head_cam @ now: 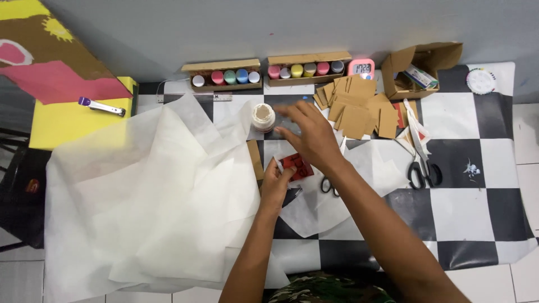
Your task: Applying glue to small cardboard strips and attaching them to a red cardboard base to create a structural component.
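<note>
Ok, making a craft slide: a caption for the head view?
Left hand holds a red card; right hand reaches toward a glue jar.

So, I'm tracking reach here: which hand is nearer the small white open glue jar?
Right. The right hand is stretched out just right of the small white open glue jar, fingertips almost at it. The left hand sits lower down, holding a red paper piece.

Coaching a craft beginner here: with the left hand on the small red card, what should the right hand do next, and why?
Probably bring the right hand on to the open white glue pot: it is reaching that way, blurred, while the left hand pinches the small red card steady.
</note>
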